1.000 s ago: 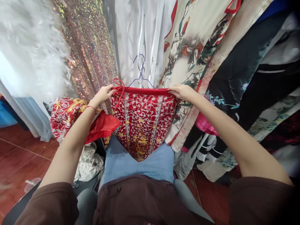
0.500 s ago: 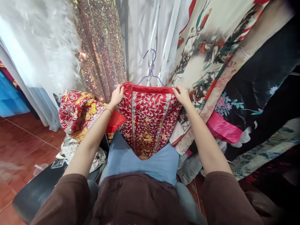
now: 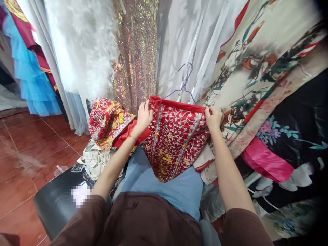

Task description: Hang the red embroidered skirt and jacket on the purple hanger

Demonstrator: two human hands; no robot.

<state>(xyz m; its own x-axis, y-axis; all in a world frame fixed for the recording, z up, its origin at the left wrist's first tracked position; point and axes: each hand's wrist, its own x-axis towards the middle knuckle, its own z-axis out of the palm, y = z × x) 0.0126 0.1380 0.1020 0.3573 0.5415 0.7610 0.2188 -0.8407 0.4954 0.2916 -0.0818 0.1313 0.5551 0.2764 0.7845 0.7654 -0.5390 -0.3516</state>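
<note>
Left hand (image 3: 144, 117) pinches the red embroidered bodice (image 3: 176, 138) by one top corner! Right hand (image 3: 214, 119), fingers curled, grips the other.

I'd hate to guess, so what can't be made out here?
In the head view:
- Lower part of the thin purple wire hanger: hidden behind the red silver-embroidered fabric garment, held by left hand and right hand.
- Pale item on the smooth black seat: blurred into pixels.
- Rest of the black floral fabric: cut off by right edge.
</note>
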